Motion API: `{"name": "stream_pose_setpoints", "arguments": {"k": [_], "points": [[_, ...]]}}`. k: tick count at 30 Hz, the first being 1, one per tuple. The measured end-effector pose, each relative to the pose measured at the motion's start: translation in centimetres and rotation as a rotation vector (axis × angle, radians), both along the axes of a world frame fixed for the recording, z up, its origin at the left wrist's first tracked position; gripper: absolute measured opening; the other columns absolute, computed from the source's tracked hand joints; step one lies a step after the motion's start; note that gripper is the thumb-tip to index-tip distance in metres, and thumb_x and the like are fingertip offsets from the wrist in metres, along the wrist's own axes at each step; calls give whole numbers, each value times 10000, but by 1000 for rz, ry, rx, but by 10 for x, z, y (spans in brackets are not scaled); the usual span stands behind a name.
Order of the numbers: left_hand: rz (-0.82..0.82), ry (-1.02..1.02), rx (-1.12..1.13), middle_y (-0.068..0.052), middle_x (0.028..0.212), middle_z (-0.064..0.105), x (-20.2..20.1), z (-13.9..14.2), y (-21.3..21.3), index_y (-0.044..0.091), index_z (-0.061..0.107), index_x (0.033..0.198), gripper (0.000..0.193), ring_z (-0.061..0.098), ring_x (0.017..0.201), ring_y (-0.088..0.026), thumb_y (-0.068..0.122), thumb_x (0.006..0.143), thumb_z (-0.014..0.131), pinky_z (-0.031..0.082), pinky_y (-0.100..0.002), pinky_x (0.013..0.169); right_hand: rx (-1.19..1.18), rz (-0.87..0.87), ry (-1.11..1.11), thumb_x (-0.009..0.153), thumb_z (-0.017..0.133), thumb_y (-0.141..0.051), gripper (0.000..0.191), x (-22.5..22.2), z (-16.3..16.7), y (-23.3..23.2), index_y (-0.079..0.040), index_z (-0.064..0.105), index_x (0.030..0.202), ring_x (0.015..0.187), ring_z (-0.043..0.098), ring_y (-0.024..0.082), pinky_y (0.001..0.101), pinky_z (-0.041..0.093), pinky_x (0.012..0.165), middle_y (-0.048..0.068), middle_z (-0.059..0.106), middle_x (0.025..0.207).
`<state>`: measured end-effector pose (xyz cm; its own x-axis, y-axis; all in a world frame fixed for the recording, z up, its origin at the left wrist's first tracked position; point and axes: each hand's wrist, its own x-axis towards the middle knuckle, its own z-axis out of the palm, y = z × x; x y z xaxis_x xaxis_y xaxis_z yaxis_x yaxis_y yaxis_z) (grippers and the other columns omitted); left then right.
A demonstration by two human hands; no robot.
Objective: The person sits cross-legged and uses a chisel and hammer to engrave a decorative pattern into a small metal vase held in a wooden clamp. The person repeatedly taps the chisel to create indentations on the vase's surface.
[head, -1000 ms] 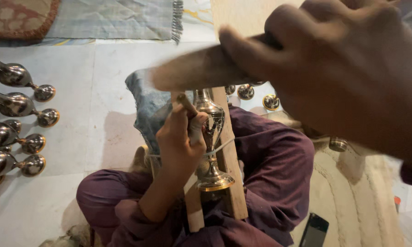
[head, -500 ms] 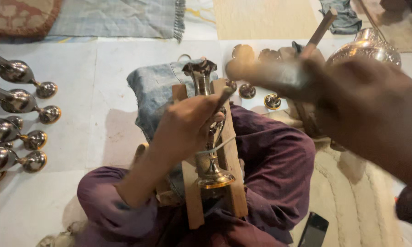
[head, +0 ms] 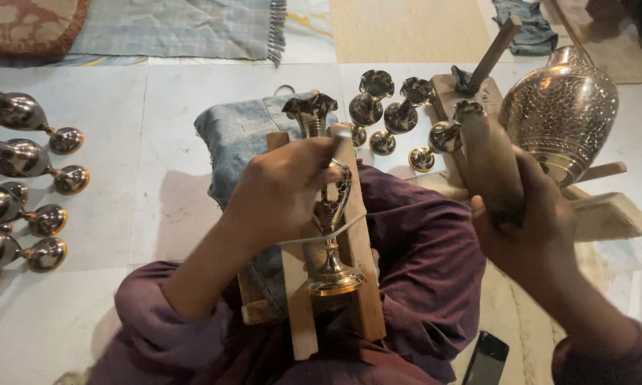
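Observation:
A small engraved metal vase (head: 326, 207) lies along a wooden holder (head: 356, 285) on my lap, tied down by a light cord. My left hand (head: 281, 189) rests on the vase and pinches a thin metal chisel (head: 337, 140) against its body. My right hand (head: 524, 228) is out to the right, gripping a thick wooden mallet (head: 486, 153) that points away from me. A folded blue denim cloth (head: 239, 139) lies under the far end of the holder.
Several small metal vases (head: 385, 110) lie just beyond the holder. More vases (head: 21, 185) lie in a row at the left. A large engraved metal pot (head: 560, 110) sits on wooden blocks at the right. A dark phone (head: 486, 358) lies by my right knee.
My right hand with the mallet has swung from close over the vase out to the right and lower. My left hand has stayed on the vase with the chisel.

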<state>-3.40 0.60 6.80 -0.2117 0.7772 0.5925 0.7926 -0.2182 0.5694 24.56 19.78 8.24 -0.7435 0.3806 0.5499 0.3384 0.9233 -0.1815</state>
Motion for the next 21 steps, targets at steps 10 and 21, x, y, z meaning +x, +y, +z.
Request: {"name": "stream_pose_setpoints", "arguments": {"k": [10, 21], "points": [[47, -136, 147, -117, 968, 712, 1, -15, -4, 65, 601, 1284, 346, 735, 829, -228, 98, 972, 747, 576, -348, 708, 122, 47, -332, 957, 754, -283, 572, -54, 94, 7, -119, 567, 1472, 682, 675, 178, 361, 579, 639, 115, 701, 862], [320, -401, 267, -86, 881, 704, 36, -41, -11, 29, 586, 1053, 153, 714, 747, -164, 96, 1021, 720, 572, -317, 668, 1039, 194, -539, 860, 713, -378, 535, -123, 172, -57, -238, 683, 1375, 670, 700, 141, 304, 534, 545, 8, 680, 738]]}}
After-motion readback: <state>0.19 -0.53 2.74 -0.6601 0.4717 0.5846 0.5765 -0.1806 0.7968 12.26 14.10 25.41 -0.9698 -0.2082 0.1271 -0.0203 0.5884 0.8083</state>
